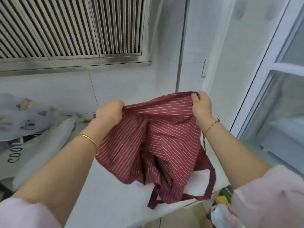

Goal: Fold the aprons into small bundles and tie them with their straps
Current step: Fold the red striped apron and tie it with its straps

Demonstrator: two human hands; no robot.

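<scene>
The red striped apron (156,137) is held up, bunched, above the white worktop (107,186), its dark straps (209,183) hung down to the near edge, its top hem clamped in the fisted grip of the left hand (111,111) and pinched by the right hand (201,105), both arms stretched forward.

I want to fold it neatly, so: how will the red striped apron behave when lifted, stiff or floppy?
Probably floppy: the red striped apron sags in folds between left hand and right hand. Likely light: gripped edges alone carry it. Its straps dangle and may tangle.
</scene>
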